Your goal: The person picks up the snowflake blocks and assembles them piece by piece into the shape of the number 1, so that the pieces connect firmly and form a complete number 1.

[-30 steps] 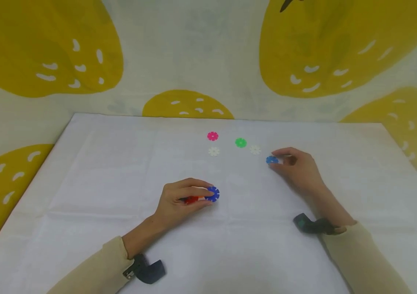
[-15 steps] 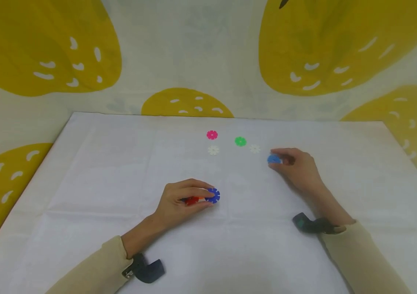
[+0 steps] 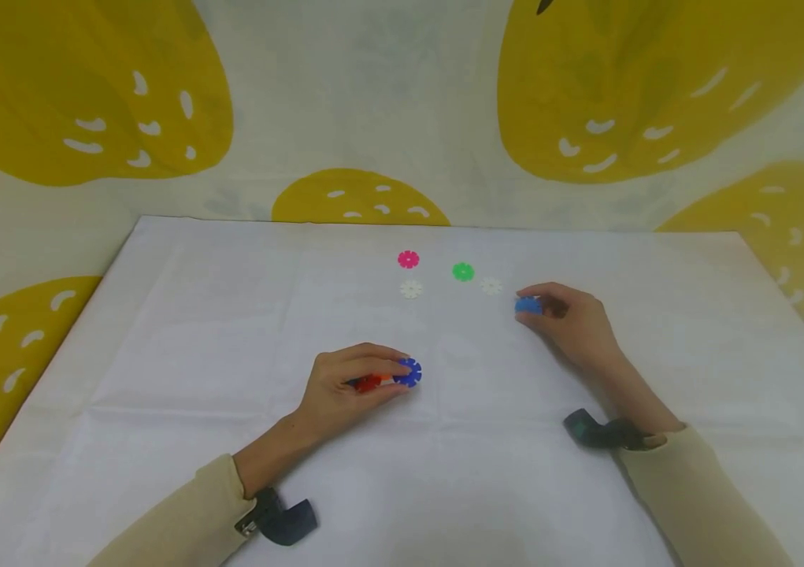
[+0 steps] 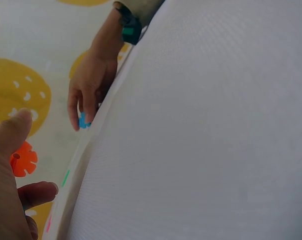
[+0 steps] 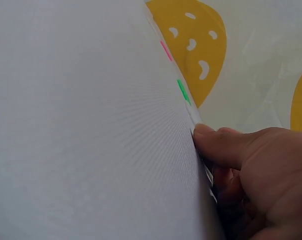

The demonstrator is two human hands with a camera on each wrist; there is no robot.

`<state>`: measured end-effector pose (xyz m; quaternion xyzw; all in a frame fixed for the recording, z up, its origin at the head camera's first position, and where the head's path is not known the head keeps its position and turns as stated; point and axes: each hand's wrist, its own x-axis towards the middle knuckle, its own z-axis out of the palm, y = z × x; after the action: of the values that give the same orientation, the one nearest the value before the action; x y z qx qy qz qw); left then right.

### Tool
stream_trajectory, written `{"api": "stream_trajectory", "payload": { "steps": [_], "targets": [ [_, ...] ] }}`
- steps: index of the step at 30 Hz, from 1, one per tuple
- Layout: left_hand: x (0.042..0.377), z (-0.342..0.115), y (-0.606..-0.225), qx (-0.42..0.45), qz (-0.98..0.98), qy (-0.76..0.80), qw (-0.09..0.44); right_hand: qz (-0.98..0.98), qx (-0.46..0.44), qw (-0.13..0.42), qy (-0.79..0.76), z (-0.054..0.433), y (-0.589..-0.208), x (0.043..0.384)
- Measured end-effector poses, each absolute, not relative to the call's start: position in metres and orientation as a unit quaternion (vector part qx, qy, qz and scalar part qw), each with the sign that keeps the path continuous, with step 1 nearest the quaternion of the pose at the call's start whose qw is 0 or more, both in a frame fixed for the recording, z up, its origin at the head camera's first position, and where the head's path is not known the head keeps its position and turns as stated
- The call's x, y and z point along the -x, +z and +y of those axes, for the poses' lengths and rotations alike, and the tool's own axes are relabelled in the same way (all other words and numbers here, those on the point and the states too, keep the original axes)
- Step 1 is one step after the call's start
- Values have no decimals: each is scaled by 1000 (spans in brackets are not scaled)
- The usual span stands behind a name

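My left hand (image 3: 341, 386), left of the table's middle, holds a joined group of notched plastic discs. Its dark blue disc (image 3: 413, 372) sits at the fingertips, with an orange disc (image 4: 26, 160) and a red disc (image 3: 368, 383) behind it, partly hidden by the fingers. Farther right and back, my right hand (image 3: 579, 323) pinches a light blue notched disc (image 3: 528, 305) between thumb and fingers, low over the tabletop. In the right wrist view the thumb and curled fingers hide that disc.
Loose notched discs lie flat toward the back of the white-covered table (image 3: 231, 315): a pink disc (image 3: 409, 259), a green disc (image 3: 463, 272), and two white discs, one white disc (image 3: 412, 289) below the pink, another white disc (image 3: 491, 287) nearer my right hand. A patterned cloth (image 3: 366, 94) hangs behind.
The light blue disc has shifted slightly right and tilted within my right hand's pinch. My left hand stays almost in place with its joined discs. The loose discs lie as before.
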<state>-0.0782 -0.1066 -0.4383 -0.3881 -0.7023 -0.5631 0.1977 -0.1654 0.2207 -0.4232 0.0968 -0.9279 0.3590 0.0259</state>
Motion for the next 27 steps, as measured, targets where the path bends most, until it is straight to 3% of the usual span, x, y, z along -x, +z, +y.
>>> {"api": "stream_trajectory", "payload": {
  "steps": [5,13,27],
  "targets": [
    [78,-107,-438,385,-703,-566,194,-928,-88,11,363,221,-423,167],
    [78,-108,-440,384,-704,-565,195,-887,-58,-59,454,217,-416,166],
    [79,-108,-441,365,-716,-563,192,-835,-137,-119,520,196,-401,152]
  ]
}}
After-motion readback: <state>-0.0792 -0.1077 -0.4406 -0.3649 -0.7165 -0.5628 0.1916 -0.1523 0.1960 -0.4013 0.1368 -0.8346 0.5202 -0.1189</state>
